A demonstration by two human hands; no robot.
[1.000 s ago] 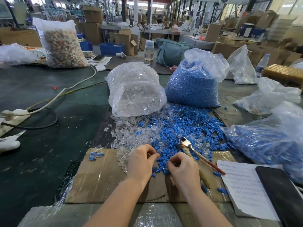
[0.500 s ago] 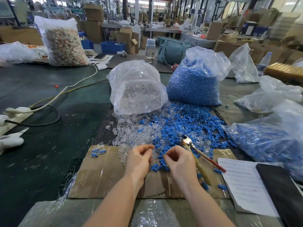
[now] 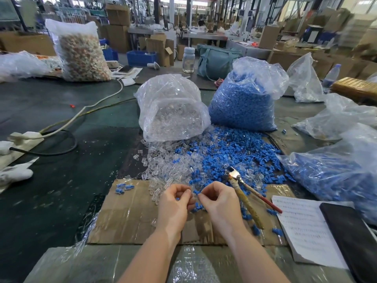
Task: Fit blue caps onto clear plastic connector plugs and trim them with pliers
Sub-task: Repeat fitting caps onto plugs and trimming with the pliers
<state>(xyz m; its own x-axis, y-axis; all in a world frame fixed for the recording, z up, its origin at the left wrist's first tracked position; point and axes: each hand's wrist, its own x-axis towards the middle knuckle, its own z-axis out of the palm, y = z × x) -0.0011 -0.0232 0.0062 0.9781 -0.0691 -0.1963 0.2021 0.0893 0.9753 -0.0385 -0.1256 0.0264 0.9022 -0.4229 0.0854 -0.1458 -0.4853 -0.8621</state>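
Note:
My left hand (image 3: 175, 203) and my right hand (image 3: 218, 201) meet fingertip to fingertip above the cardboard sheet (image 3: 130, 217). The left hand pinches a clear plug (image 3: 191, 198), with a bit of blue showing inside its curled fingers. The right hand pinches a blue cap (image 3: 197, 192) held against that plug. Loose blue caps (image 3: 228, 152) and loose clear plugs (image 3: 163, 162) lie heaped just beyond the hands. The pliers (image 3: 244, 193) lie on the pile right of my right hand, untouched. A few capped plugs (image 3: 123, 188) sit on the cardboard at left.
A bag of clear plugs (image 3: 173, 111) and a bag of blue caps (image 3: 242, 101) stand behind the pile. Another bag of blue parts (image 3: 334, 170) lies at right, with a paper sheet (image 3: 306, 231) and a black phone (image 3: 350, 237). Cables and a power strip (image 3: 22, 136) lie at left.
Both hands have lifted off the pile and drawn together toward me, each bringing a small part; their fingertips now meet above the cardboard. The pliers have not moved.

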